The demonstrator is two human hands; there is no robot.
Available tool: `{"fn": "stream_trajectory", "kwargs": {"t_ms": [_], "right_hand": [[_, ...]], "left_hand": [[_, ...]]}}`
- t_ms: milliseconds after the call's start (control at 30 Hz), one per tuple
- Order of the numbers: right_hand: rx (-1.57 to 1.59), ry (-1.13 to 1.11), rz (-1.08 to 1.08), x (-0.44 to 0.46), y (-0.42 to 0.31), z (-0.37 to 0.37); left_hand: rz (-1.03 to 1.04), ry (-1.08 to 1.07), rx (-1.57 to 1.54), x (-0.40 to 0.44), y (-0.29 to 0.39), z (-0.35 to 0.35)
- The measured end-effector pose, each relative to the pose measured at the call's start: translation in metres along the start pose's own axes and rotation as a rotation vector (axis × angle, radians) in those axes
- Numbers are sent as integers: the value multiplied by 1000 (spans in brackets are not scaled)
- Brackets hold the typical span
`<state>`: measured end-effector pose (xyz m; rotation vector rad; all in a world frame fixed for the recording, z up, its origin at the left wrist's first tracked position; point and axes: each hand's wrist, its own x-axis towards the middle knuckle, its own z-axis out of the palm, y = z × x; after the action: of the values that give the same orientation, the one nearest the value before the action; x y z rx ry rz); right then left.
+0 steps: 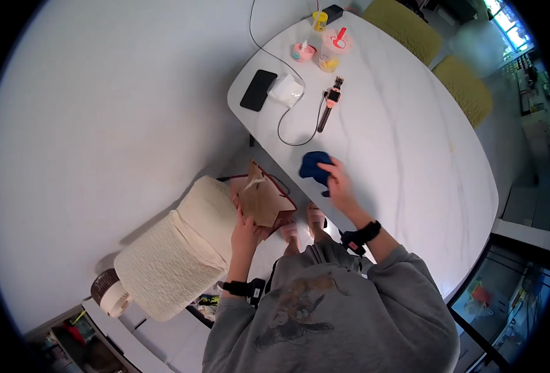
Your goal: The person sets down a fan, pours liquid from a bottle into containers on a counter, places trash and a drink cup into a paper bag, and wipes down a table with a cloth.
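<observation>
My right hand is on a dark blue cloth at the near edge of the white marbled table. Its fingers close on the right side of the cloth, which lies bunched up. Lower and to the left, my left hand grips the near rim of a paper bag, with a brown inside and reddish edges. The bag stands below table height, its mouth facing up, between the table and a cream-covered chair. What lies deeper in the bag cannot be made out.
On the table are a smartwatch on a charging cable, a black phone, a white packet, a lidded plastic cup and a pink tub. The cream-covered chair stands left, beside a fan. Greenish chairs line the far side.
</observation>
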<state>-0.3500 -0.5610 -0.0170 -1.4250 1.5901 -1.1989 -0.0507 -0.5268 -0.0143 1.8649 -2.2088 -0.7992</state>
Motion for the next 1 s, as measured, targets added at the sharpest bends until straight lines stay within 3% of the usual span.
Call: {"fn": "stream_trajectory", "kwargs": {"t_ms": [100,233,300,367,600,733,800,967,1000], "right_hand": [[-175,164,-77,-7,5,-40],[-370,283,70,-27,33,-74],[-767,268,159,-41,52,-71],[-913,308,-3,-44,31,-59],[-669,-93,-258,-36,-39,37],[-585,-272,-342,-46,-44,88],[-601,-351,-347,-51,-50,104],[-639,-542,-322,-64,-52,137],[-646,-583,-323,-67,-52,143]], "left_hand": [[-28,16,-5,-19,-18,-20],[-8,104,-36,-34,-40,-43],[-15,136,-83,-40,-61,-38],[-27,202,-108,-47,-82,-31],[-191,395,-205,-98,-147,1],[-372,441,-297,-137,-186,29],[-442,576,-412,-156,-210,55],[-607,515,-467,-190,-260,83],[-606,500,-319,-195,-271,81]]}}
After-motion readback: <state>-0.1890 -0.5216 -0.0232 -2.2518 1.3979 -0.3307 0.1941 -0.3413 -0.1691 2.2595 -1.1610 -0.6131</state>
